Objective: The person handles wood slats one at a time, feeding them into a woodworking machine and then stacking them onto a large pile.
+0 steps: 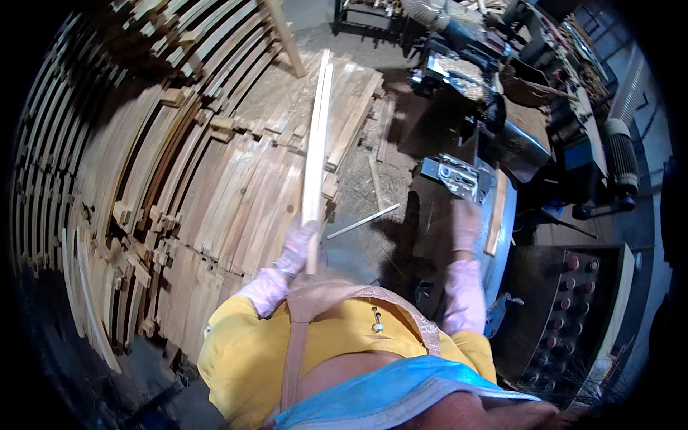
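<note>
Floor and machine bench, with what lies on each.

Left of the grip on the slat [316, 136], the floor [362, 236] carries stacked slats [215, 193] in long rows, spaced by short wooden blocks [172, 97]. Beyond the grip, a smaller heap of boards [355, 107] lies on sawdust. Just right of it, one thin strip [363, 221] lies loose on the floor. Further right stands the dark bench [430, 215]; on it rest a metal plate [459, 177] and a short plank [495, 215] near its right edge.
</note>
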Motion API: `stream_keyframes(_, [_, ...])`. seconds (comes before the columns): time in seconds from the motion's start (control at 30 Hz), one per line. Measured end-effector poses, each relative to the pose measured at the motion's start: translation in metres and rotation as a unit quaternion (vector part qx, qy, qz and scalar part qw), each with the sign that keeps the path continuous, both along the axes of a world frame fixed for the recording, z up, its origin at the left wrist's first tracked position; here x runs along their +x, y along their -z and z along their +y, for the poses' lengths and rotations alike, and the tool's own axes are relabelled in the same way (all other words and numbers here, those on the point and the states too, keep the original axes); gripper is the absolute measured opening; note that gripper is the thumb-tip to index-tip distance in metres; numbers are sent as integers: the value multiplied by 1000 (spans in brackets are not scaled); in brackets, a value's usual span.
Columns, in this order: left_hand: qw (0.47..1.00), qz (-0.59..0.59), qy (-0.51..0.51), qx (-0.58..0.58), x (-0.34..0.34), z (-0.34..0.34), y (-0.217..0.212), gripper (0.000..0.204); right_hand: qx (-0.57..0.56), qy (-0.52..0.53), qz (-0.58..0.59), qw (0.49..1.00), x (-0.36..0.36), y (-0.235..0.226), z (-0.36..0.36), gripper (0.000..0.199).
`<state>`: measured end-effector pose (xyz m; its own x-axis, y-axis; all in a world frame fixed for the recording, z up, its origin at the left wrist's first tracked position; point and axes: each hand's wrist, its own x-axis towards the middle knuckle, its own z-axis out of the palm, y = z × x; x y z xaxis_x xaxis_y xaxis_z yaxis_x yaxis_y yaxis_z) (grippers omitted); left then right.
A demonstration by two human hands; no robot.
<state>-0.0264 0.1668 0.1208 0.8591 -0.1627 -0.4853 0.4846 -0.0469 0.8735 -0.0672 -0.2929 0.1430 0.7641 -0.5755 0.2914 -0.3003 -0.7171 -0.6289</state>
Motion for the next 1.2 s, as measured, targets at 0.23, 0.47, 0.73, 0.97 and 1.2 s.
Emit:
stream_keyframes(0.23, [899, -322, 276, 112, -1, -141, 40, 35, 493, -159, 129, 845, -38, -54, 185, 95])
stream_keyframes(0.47, [988, -141, -17, -60, 124, -145, 36, 37, 85, -2, 164, 983, -186, -26, 119, 80])
stream_keyframes(0.73, [944, 43, -276, -174, 302, -138, -22, 31, -72, 145, 415, 895, -382, -21, 126, 69])
stream_keyframes(0.97, [951, 74, -280, -103, 45, -108, 23, 27, -53, 248, 367, 895, -439, 30, 152, 52])
stream_keyframes(1.2, [979, 160, -122, -18, -52, -74, 95, 22, -168, 233, 237, 928, -412, 0, 144, 44])
